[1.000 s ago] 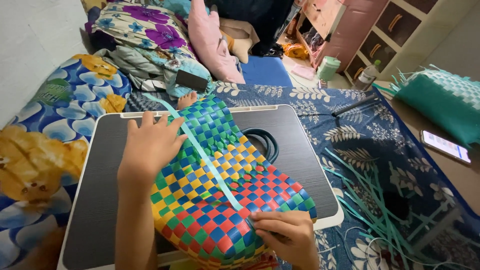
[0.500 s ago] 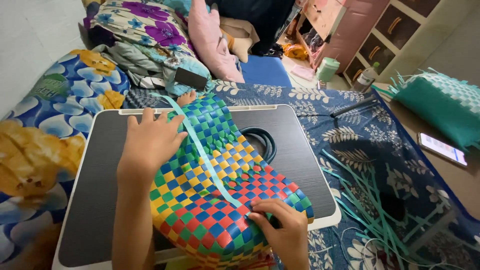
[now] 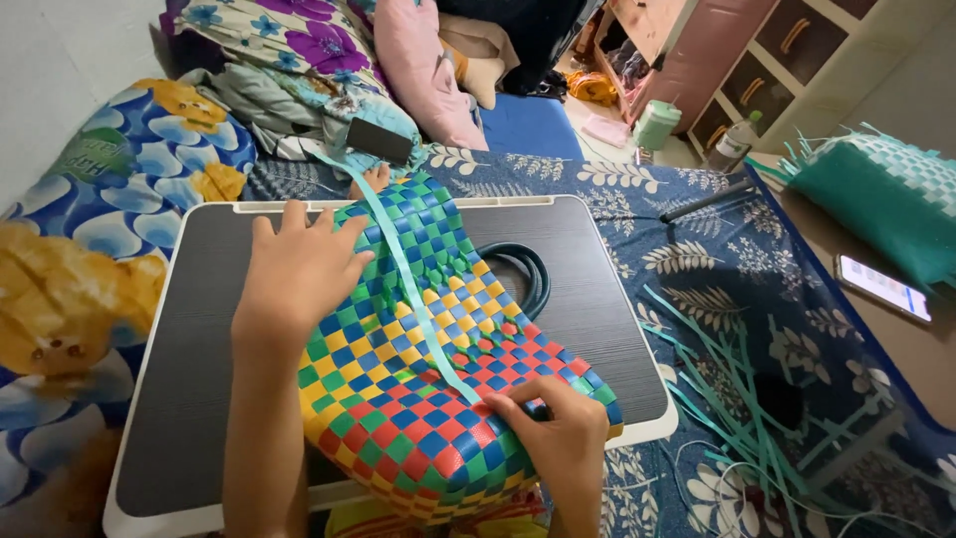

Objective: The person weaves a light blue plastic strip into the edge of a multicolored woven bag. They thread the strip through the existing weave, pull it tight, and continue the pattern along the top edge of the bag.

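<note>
Left hand (image 3: 299,274) flat on woven basket (image 3: 428,369), right fingers (image 3: 528,406) pinching strip (image 3: 408,289)

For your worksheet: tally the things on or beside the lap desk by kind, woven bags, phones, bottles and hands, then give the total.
Woven bags: 2, multicolour bag, teal bag
Phones: 1, phone
Bottles: 1, bottle
Hands: 2, left hand, right hand
Total: 6

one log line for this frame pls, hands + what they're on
left hand: flat on woven bag | right hand: pinching teal strip at weave | bag: lying on lap desk | spare strips: on blanket, right
</note>
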